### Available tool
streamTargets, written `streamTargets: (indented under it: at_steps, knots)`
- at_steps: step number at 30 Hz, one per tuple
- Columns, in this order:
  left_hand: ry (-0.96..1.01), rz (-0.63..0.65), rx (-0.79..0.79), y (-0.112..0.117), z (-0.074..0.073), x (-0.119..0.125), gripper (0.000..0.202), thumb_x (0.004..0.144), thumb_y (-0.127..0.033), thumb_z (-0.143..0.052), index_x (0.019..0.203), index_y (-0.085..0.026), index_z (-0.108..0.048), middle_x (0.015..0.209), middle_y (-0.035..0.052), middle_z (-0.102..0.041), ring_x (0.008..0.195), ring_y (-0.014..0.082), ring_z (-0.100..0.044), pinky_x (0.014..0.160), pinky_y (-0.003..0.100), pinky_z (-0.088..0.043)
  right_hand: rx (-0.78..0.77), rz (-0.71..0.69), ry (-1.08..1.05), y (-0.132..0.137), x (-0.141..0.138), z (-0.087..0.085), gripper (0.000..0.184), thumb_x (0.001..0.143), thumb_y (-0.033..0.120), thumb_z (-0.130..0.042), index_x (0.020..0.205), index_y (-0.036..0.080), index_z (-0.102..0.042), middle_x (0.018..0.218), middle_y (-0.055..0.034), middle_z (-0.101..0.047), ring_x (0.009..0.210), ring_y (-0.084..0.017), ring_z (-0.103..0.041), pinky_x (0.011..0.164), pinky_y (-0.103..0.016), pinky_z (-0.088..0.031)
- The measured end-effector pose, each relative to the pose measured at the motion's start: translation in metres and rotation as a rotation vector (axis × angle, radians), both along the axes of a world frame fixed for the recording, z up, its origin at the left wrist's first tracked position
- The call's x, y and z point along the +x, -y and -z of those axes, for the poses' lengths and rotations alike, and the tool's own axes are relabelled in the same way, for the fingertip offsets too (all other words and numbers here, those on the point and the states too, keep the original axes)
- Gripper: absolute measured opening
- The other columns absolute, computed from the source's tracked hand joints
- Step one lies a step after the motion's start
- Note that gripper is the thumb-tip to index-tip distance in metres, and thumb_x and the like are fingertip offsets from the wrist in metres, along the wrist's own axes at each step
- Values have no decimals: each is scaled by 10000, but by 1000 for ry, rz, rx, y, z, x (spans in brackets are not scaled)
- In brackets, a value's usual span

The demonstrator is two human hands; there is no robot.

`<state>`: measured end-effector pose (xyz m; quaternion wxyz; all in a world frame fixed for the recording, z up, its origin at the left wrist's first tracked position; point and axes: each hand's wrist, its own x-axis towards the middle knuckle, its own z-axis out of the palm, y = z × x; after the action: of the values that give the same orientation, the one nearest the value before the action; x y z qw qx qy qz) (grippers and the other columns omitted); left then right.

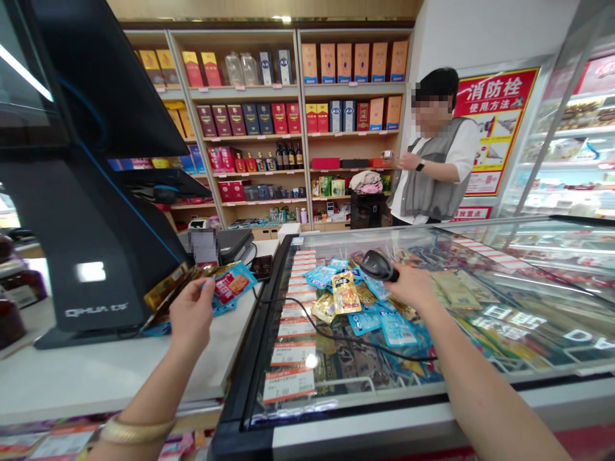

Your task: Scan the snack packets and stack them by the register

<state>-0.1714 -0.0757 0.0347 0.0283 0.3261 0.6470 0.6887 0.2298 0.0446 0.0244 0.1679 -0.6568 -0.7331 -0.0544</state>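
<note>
While the left grip (191, 314) pinches a fan of snack packets (225, 287) on the white worktop (96, 371) beside the till terminal (86, 256), I note the right grip (413, 285) clenched round the barcode scanner (377, 264), above loose sachets (344, 293) strewn on the glass freezer lid (480, 333).

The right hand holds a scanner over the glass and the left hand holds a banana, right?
No banana. The head view shows the left hand holding snack packets. The right hand does hold the scanner over the glass.
</note>
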Motion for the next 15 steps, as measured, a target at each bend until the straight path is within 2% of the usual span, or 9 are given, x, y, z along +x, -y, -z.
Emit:
streamTargets:
  at_steps: [2,3,6,9,12,15]
  knots:
    - [460,198,139,-10,-9,20,53,788,-193,-552,763,-179,-596,645,-14,-571,601,130,-528,617,257,-458,16,-8,-4,1,-1,0,412,789,393,-551,1156,252,-675,928,-99,-748,932,-293,-692,765,-322,-463]
    - [656,312,182,-15,-12,30,88,808,-150,-517,749,-173,-578,641,-10,-570,579,118,-527,591,241,-454,24,-15,-7,2,-2,0,407,790,398,-554,1149,248,-676,927,-97,-749,925,-292,-692,767,-323,-462]
    - [1067,650,265,-28,-15,62,207,876,-97,-408,732,-156,-545,602,-13,-518,514,85,-501,546,210,-443,53,-54,-29,3,-5,1,375,795,415,-561,1105,246,-685,927,-90,-749,905,-290,-691,775,-325,-455]
    - [1252,836,322,-41,-9,88,261,909,-71,-339,750,-143,-532,577,-38,-442,454,51,-441,498,171,-398,75,-108,-57,3,-7,3,330,795,409,-575,1065,256,-689,918,-71,-752,907,-273,-681,800,-316,-434]
    - [1354,884,316,-50,2,104,275,910,-40,-302,785,-124,-531,596,-47,-414,427,33,-408,467,155,-365,101,-174,-80,3,-8,5,288,793,379,-578,1026,253,-691,911,-58,-750,898,-257,-670,817,-318,-405]
    - [1394,921,288,-52,11,107,264,894,-25,-298,786,-117,-520,642,-36,-427,413,26,-385,443,162,-351,135,-290,-119,5,-9,5,251,772,350,-587,975,243,-690,897,-52,-746,889,-245,-659,826,-328,-373]
